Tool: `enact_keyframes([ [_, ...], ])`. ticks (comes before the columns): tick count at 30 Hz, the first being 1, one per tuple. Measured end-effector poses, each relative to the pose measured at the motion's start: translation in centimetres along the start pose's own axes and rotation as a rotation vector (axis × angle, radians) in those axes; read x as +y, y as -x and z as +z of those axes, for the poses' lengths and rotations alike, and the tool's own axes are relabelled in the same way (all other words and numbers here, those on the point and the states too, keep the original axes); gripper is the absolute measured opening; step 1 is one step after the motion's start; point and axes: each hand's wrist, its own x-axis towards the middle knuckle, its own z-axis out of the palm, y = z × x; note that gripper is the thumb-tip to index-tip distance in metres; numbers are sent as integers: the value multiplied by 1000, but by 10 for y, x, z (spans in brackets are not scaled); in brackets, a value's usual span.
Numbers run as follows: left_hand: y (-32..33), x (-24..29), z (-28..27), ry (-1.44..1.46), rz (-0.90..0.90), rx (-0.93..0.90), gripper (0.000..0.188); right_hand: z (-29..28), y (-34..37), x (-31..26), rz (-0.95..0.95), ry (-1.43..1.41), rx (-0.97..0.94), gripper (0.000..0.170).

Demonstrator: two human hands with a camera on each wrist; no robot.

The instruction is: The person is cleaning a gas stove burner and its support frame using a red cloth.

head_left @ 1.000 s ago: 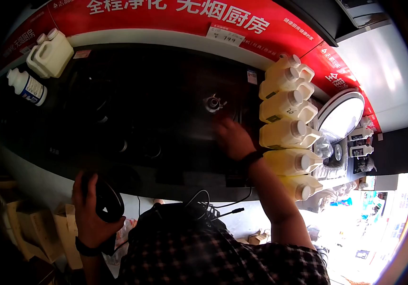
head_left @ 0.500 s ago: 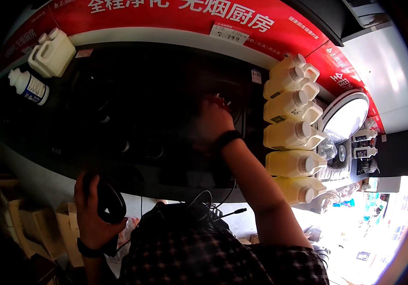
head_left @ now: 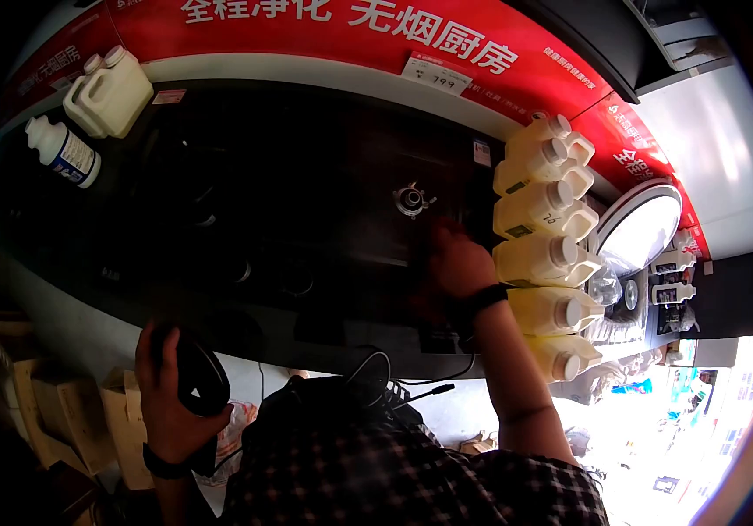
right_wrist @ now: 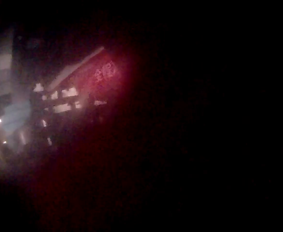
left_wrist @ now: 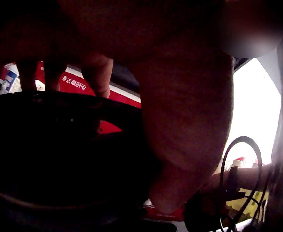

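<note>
At the lower left of the head view, the left hand (head_left: 173,408) grips a black rounded object (head_left: 208,379) with a small white mark. In the left wrist view, that hand (left_wrist: 185,101) reaches round the dark object (left_wrist: 59,164). The right hand (head_left: 464,263) is low over the right part of a black glossy cooktop (head_left: 306,149), just below and right of a metal burner (head_left: 411,200). Its fingers are lost in shadow, with a dim reddish patch around them; whether it holds anything cannot be told. The right wrist view is mostly black.
Several yellowish jugs (head_left: 530,260) line the cooktop's right side. A white bottle (head_left: 65,153) and pale jugs (head_left: 118,95) stand at the far left. Black cables (head_left: 367,358) hang at the front edge, and cardboard boxes (head_left: 70,408) are at lower left.
My right hand went left over the burner, then back right and nearer the body, uncovering it. The left hand keeps its grip with little movement. The head view has shifted slightly.
</note>
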Motion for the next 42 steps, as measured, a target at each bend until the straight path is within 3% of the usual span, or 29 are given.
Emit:
enact_keyframes([
  [3,1,-1,-1,14,-11,-7,104,-5,-3,2,-4,-20,-7,36],
  [6,2,-3,1,21,-25,-38,108,10,-5,-15,-35,-198,179,35],
  [9,0,-3,4,-16,1,-41,108,23,-10,-29,68,-176,153,34],
  [12,-6,2,8,-11,17,-73,108,27,-3,-27,-15,-148,93,39],
  [15,-14,7,16,52,73,-86,109,24,18,-27,-320,-237,58,46],
  [18,-19,9,18,149,160,-97,115,3,26,-19,-281,-1328,-511,49],
  [21,-30,14,22,454,192,-116,122,-28,45,-40,-412,-1680,-460,43],
  [22,-32,15,25,581,182,-131,124,-33,50,-43,-499,-1824,-545,41],
  [25,-42,37,19,1029,86,-234,127,-53,70,-77,-739,-1706,-442,43],
  [27,-48,59,10,1297,30,-260,127,-52,74,-104,-1114,-1344,-99,46],
  [28,-50,62,13,1332,105,-240,126,-64,77,-112,-1194,-1104,-40,49],
  [29,-52,65,13,1373,119,-251,126,-69,82,-122,-1197,-925,95,50],
  [31,-53,70,11,1452,146,-275,125,-71,85,-132,-1130,-832,203,49],
  [37,-34,79,7,1533,40,-210,123,-94,94,-140,-1078,-747,197,50],
  [40,-22,83,8,1565,-25,-156,122,-107,92,-144,-1061,-660,45,48],
  [42,-14,91,6,1635,-63,-106,123,-113,83,-141,-1181,-794,-60,44],
])
